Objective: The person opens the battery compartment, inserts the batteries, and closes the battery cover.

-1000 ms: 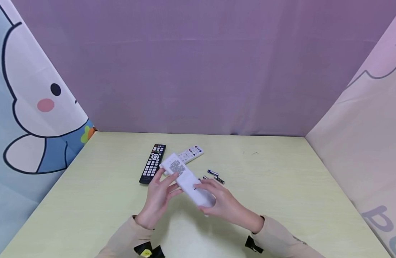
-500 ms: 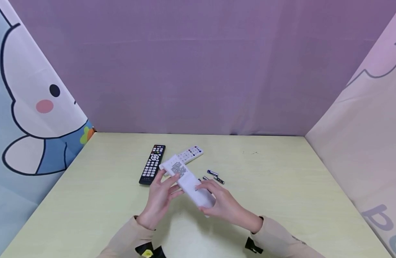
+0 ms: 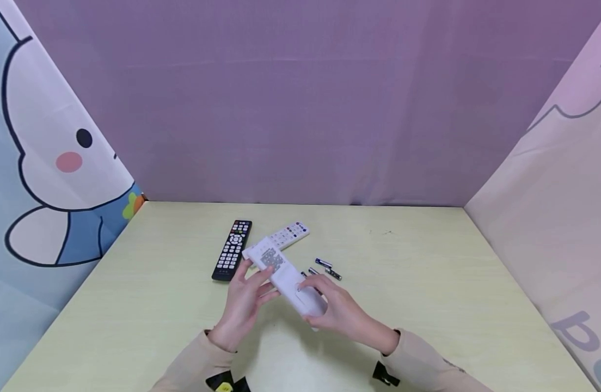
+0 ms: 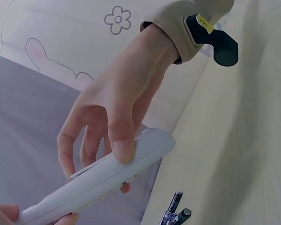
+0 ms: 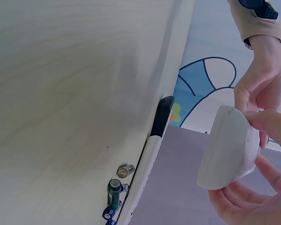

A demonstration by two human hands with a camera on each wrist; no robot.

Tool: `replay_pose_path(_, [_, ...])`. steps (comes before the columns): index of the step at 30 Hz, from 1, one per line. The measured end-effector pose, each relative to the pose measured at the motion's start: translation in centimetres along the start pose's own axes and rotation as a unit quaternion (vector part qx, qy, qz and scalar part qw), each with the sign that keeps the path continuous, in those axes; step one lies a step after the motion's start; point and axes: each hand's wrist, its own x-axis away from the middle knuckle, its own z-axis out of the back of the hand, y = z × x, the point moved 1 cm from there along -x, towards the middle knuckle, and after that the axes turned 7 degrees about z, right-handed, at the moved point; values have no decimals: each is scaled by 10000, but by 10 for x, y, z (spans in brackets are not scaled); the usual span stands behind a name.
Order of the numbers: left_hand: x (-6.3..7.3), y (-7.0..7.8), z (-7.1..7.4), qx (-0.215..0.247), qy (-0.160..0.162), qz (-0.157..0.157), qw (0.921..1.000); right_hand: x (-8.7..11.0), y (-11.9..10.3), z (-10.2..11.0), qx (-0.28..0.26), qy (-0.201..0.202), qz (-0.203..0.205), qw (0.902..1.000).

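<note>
A white remote control (image 3: 288, 275) is held in the air with its back and printed label turned up. My left hand (image 3: 241, 305) grips its far end, thumb on the back and fingers beneath. My right hand (image 3: 337, 307) holds the near end, the index fingertip bent onto the back. In the left wrist view, the thin edge of the battery cover (image 4: 84, 169) stands slightly off the back beside my right fingers (image 4: 65, 157). The remote's button side faces down, mostly hidden; its rounded end (image 5: 220, 150) shows in the right wrist view.
A black remote (image 3: 232, 250) lies on the table (image 3: 428, 294) at the left. Another white remote (image 3: 290, 234) lies behind the held one and is partly covered by it. Several small batteries (image 3: 323, 262) lie loose just beyond my right hand. A purple backdrop and printed side walls enclose the table.
The far end of the held remote has dropped very slightly. My right index fingertip has shifted a little on its back. The other remotes and the batteries stay put.
</note>
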Motion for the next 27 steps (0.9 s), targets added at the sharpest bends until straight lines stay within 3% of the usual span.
replay_pose_path(9, [0, 0, -1, 56, 25, 43, 10000, 1, -1, 1, -101, -42, -146, 9998])
replay_pose_path(14, [-1, 0, 0, 115, 80, 121, 9998, 1, -1, 1, -78, 91, 120, 9999])
replay_pose_path(18, [-1, 1, 0, 180, 101, 115, 9997, 0, -2, 0, -92, 451, 286, 9985])
replay_pose_path(27, [-2, 2, 1, 377, 170, 94, 9991, -2, -4, -3, -361, 1464, 207, 9883])
